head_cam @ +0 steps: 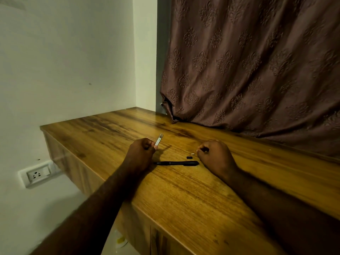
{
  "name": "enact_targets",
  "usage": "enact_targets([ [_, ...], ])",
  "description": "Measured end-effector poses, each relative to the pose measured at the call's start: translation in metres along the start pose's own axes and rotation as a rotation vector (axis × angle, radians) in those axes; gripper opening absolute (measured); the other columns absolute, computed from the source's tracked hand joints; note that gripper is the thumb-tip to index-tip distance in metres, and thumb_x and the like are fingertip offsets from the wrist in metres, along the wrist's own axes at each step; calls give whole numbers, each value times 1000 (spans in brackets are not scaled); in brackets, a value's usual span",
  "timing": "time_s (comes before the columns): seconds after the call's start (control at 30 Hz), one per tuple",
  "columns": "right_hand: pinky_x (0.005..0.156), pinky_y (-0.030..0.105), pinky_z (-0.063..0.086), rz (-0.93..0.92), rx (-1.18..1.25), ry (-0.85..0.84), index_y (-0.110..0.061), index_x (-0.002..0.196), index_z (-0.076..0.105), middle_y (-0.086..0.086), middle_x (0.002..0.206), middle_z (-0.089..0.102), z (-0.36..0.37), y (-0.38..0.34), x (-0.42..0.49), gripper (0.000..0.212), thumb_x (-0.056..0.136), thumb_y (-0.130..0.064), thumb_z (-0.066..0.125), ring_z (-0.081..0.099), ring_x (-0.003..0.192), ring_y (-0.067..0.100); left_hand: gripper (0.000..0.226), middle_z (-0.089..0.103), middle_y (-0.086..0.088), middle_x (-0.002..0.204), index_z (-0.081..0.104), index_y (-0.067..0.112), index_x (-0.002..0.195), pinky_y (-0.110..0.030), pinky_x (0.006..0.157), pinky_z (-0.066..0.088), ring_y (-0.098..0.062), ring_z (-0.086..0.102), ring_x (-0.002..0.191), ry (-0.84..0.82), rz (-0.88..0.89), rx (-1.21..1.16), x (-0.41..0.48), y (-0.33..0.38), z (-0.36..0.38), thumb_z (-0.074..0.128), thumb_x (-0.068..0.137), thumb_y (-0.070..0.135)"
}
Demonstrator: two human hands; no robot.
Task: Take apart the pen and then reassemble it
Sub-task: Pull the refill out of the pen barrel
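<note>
Both our forearms reach in from the near edge of the wooden desk (184, 196), and the work lies just beyond them. Our left hand (141, 153) is closed around a pale, silvery tube (159, 139), pinched between thumb and fingertips so that most of it sticks up and away from us; we take it for the inner ink tube or a sleeve of the pen, though it is too small to be sure. Our right hand (214, 155) rests on the desk with the fingers curled in. Something dark shows at its fingertips, but we cannot tell whether it grips a small part or is merely clenched.

Between the hands lies the black pen body (176, 163), flat on the wood and pointing left to right. Just beyond it, close to the right hand, sit two loose bits: a small black piece (189, 157) and a tiny white piece (193, 154), near each other.

We judge the taking apart to be well advanced, perhaps complete: the body is separate from the tube and small parts lie free. Nothing yet shows as rejoined, so the whole reassembly seems to remain: tube into body, then the small pieces fitted back.
</note>
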State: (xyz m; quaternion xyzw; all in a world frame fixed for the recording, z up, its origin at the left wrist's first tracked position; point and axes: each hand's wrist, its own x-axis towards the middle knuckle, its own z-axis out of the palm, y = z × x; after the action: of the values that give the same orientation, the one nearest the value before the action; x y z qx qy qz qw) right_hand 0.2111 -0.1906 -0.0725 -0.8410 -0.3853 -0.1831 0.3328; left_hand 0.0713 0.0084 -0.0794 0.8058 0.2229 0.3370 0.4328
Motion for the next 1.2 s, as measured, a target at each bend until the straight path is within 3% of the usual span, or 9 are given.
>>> enact_targets([
  [0.1,86,36,43,-38,-182,0,-23,78,71,-6,89,67,1,-4,-3,11,79,-32,64,55,96,18,11,64,5,69,64,21,77,-25,59,42,-10,58,64,-9,8,21,0,-1,1,65,87,17],
  [0.23,85,35,35,-8,-251,8,-25,73,66,-6,96,61,1,-5,-3,12,78,-35,63,49,104,20,12,63,6,68,64,21,76,-23,56,40,-8,57,63,-7,9,27,1,-1,1,65,87,17],
  [0.4,84,35,34,-19,-280,-4,-27,73,65,-7,99,58,1,-5,-4,10,77,-36,64,47,105,19,6,62,3,68,66,16,80,-26,62,42,-12,57,64,13,-1,31,2,-3,3,67,86,17],
  [0.57,84,35,38,-21,-239,-21,-25,75,65,-4,99,59,2,-4,-2,6,76,-31,65,49,105,21,6,62,4,69,65,18,80,-22,57,38,-9,55,65,1,9,51,2,-2,2,66,86,17],
  [0.8,82,36,42,-21,-194,-52,-26,74,64,-5,91,62,2,-3,-2,6,78,-30,64,51,100,20,4,60,7,68,65,16,83,-19,55,36,-5,53,62,-11,5,61,0,1,2,65,87,17],
  [0.97,76,32,46,-31,-135,-50,-23,72,66,-6,84,65,0,-4,-3,5,76,-27,65,57,89,17,12,62,4,68,63,22,75,-25,60,39,-11,55,64,-10,-7,41,2,-2,2,66,86,19],
  [1.07,66,33,54,30,-12,-40,-19,68,66,-6,74,67,-2,-3,-3,7,75,-23,66,62,72,13,14,63,3,68,62,23,74,-26,63,40,-12,55,64,-11,-13,25,2,-3,2,66,86,19],
  [1.2,67,33,56,122,57,-61,-17,68,68,-3,72,70,0,2,0,7,73,-18,64,64,71,13,17,63,4,69,61,25,71,-25,62,40,-12,56,65,-8,8,44,1,-3,1,66,86,18],
])
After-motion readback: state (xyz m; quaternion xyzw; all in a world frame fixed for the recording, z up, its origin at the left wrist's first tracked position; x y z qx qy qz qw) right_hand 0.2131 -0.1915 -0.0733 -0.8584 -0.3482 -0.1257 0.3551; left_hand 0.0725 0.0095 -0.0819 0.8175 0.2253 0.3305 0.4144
